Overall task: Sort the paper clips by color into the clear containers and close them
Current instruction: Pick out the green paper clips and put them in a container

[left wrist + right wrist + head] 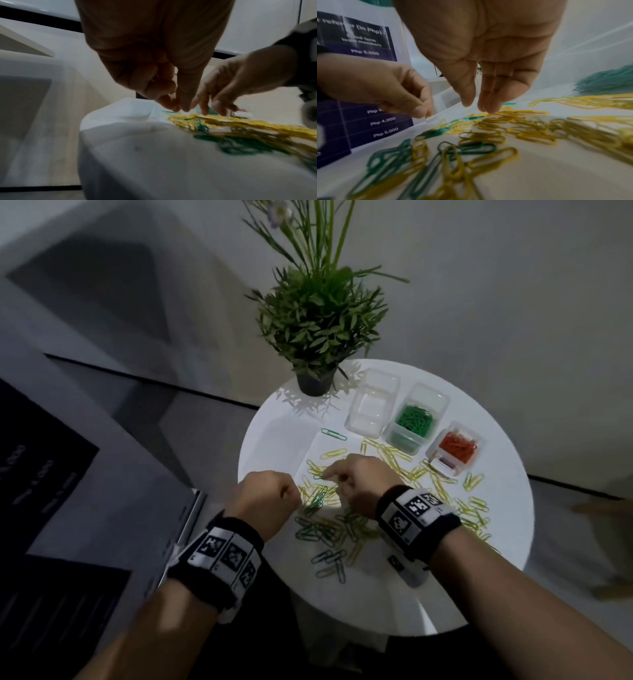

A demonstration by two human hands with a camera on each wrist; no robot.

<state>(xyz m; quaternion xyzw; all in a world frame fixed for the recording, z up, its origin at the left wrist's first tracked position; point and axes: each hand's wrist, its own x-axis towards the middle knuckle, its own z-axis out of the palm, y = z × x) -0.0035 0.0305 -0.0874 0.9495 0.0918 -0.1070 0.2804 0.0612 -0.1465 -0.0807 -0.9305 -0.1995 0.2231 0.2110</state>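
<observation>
Loose yellow paper clips (394, 460) and green paper clips (322, 532) lie scattered on the round white table (507, 508). My right hand (356, 481) reaches down into the pile; in the right wrist view its fingers (488, 106) are fairly straight and touch yellow clips (505, 115), with the thumb apart from them. My left hand (274, 494) hovers just left of it as a curled fist, and no clip shows in it (178, 106). At the back stand three clear containers: an empty one (371, 405), one with green clips (412, 419) and one with orange clips (457, 446).
A potted plant (317, 337) stands at the table's back left. A single green clip (334, 434) lies near the empty container. A dark printed board (373, 81) stands to the left, beyond the table's edge. The floor surrounds the small table.
</observation>
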